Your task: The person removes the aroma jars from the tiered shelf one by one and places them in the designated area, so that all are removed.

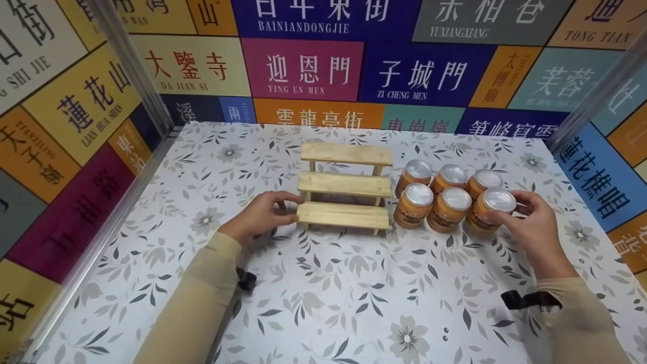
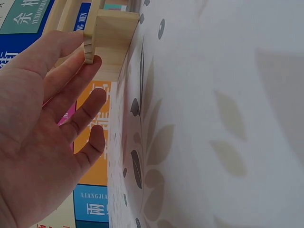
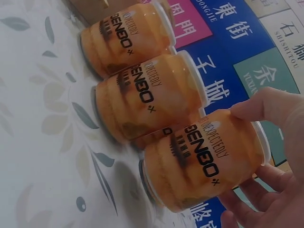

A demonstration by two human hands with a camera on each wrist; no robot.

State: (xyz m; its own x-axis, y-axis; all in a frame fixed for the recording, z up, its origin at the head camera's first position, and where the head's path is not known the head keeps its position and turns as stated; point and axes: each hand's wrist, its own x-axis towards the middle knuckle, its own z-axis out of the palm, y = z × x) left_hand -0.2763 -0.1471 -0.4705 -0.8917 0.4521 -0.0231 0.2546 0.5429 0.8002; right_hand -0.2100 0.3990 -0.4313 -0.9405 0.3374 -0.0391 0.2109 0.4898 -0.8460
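Observation:
A small wooden stand (image 1: pixel 343 216) with three stepped shelves is on the table in the head view. At its left end my left hand (image 1: pixel 265 215) pinches the edge of the lowest shelf. The left wrist view has the thumb and forefinger of that hand (image 2: pixel 42 128) on opposite faces of the plank end (image 2: pixel 89 45), the other fingers spread. To the right of the stand, orange cans with silver lids form two rows. My right hand (image 1: pixel 536 227) grips the front right can (image 1: pixel 488 215), thumb on the near side. Whether this can (image 3: pixel 199 164) touches the table is unclear.
Several other cans (image 1: pixel 412 207) are grouped closely, the left ones near the stand's right end. The table (image 1: pixel 313 303) has a leaf-patterned white cover. Panels printed with signs (image 1: pixel 303 68) enclose its back and sides.

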